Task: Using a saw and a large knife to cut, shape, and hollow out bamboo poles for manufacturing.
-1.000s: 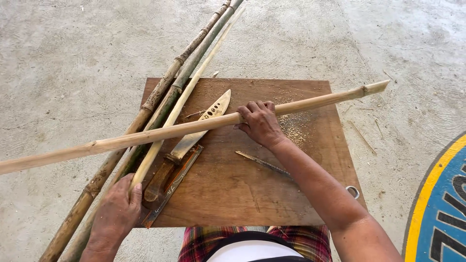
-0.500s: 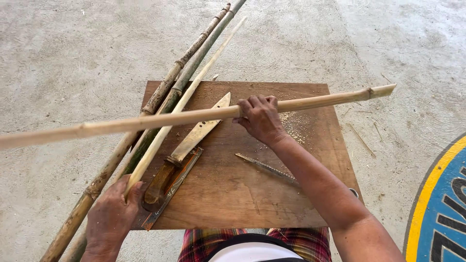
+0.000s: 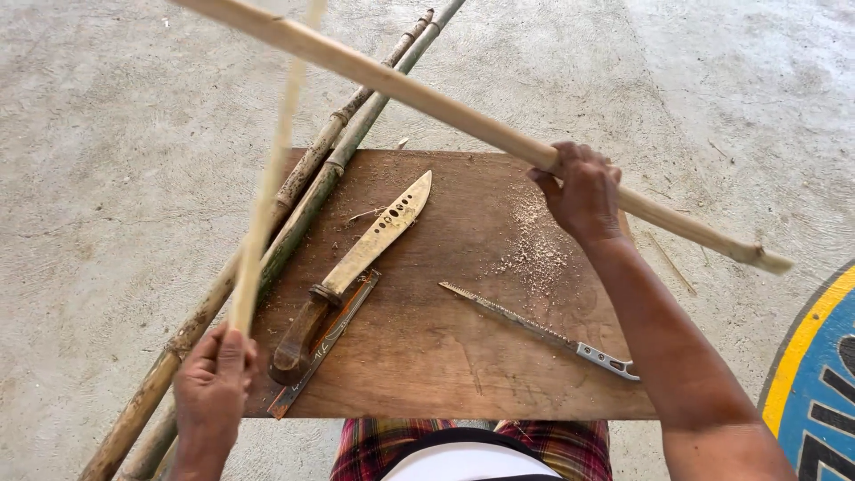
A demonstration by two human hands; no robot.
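Note:
My right hand [image 3: 583,191] grips a long pale peeled stick [image 3: 419,93] that slants from the upper left down to the right, above a brown wooden board [image 3: 463,356]. My left hand [image 3: 214,383] holds the lower end of a thin pale bamboo strip [image 3: 267,183], raised and blurred, at the board's left edge. On the board lie a perforated blade with a wooden handle [image 3: 356,263], a narrow flat ruler-like strip [image 3: 325,343] beside it, and a thin saw blade with a metal end [image 3: 539,330].
Two darker bamboo poles [image 3: 303,187] lie diagonally across the board's left side on the concrete floor. Sawdust [image 3: 534,245] is scattered on the board. A round blue and yellow object [image 3: 815,392] sits at the right edge. A plaid cloth [image 3: 383,441] shows below.
My right hand swung the long stick so its left end rose and its right end dropped. My left hand lifted the thin strip off the board, uncovering the blade.

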